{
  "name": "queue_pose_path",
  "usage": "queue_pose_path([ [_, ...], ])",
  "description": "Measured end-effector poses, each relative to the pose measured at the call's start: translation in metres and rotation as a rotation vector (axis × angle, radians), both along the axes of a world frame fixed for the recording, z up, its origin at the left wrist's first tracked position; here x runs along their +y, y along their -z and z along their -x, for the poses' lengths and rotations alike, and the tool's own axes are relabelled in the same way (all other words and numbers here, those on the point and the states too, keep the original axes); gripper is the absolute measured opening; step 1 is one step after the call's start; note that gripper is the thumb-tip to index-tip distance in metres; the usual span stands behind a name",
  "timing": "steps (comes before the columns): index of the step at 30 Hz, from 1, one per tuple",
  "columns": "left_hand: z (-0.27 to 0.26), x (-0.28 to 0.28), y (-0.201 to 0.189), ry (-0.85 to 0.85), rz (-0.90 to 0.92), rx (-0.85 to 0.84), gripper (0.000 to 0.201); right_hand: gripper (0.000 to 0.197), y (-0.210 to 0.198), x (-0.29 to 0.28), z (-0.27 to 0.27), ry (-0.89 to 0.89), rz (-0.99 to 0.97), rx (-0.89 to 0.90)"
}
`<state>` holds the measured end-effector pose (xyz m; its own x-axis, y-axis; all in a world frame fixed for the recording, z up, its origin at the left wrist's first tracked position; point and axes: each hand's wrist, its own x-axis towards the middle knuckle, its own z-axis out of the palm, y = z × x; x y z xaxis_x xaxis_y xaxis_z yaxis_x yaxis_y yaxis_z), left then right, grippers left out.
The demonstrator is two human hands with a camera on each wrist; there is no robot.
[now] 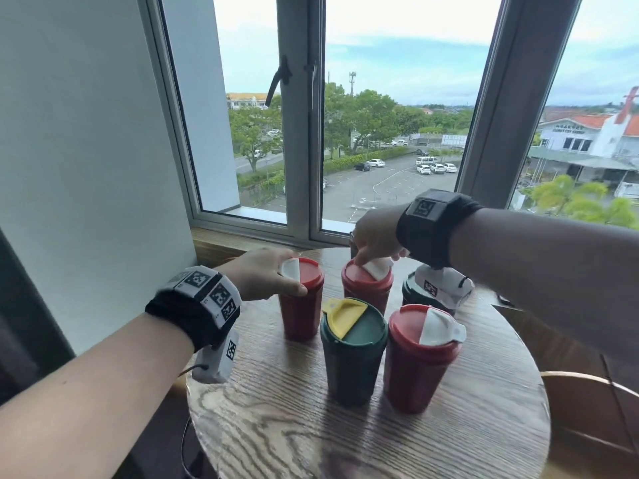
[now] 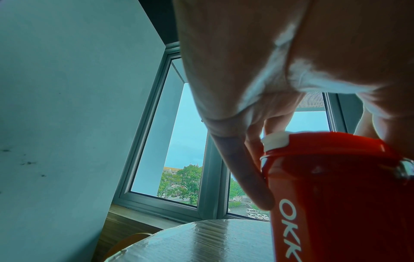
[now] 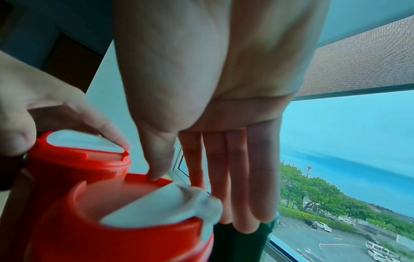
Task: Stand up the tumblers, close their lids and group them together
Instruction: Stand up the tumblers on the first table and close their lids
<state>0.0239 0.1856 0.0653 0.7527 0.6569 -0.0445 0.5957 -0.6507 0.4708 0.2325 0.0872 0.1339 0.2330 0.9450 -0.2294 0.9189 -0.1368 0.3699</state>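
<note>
Several tumblers stand close together on the round wooden table (image 1: 311, 426). My left hand (image 1: 287, 281) (image 2: 262, 147) grips the lid of the back-left red tumbler (image 1: 301, 312) (image 2: 336, 186); its fingers lie on the white flap (image 2: 275, 141) and its thumb on the side. My right hand (image 1: 363, 254) (image 3: 201, 195) hovers over the middle red tumbler (image 1: 366, 292) (image 3: 112, 239) with straight fingers down its far side. The thumb touches the lid rim, and the white flap (image 3: 156, 207) is slightly raised. The front green tumbler (image 1: 352, 357) has its yellow flap up. The front red tumbler (image 1: 418, 361) has its white flap up.
A dark green tumbler (image 1: 411, 292) stands back right, mostly hidden by my right wrist camera. The window and wooden sill (image 1: 221, 243) run just behind the table, with a wall on the left. A curved chair back (image 1: 587, 382) stands at the right.
</note>
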Motion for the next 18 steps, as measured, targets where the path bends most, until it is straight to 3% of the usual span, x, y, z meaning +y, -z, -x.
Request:
queue_pose_path([
  [2, 0.000, 0.001, 0.000, 0.009, 0.013, 0.000, 0.085, 0.057, -0.006, -0.001, -0.005, -0.036, 0.017, 0.051],
  [5, -0.001, 0.006, -0.002, 0.013, -0.013, 0.022, 0.090, 0.080, -0.012, -0.004, -0.009, -0.082, 0.129, 0.119],
  [8, -0.002, 0.010, -0.004, 0.011, -0.035, 0.041, 0.096, 0.093, -0.004, -0.004, -0.010, -0.108, 0.180, 0.050],
  [13, -0.008, 0.006, -0.004, -0.001, -0.025, -0.006, 0.087, 0.089, 0.007, -0.005, -0.010, -0.165, 0.109, -0.007],
  [18, -0.020, 0.002, -0.007, 0.007, -0.071, -0.001, 0.082, 0.072, 0.008, -0.008, -0.014, -0.100, 0.033, 0.000],
])
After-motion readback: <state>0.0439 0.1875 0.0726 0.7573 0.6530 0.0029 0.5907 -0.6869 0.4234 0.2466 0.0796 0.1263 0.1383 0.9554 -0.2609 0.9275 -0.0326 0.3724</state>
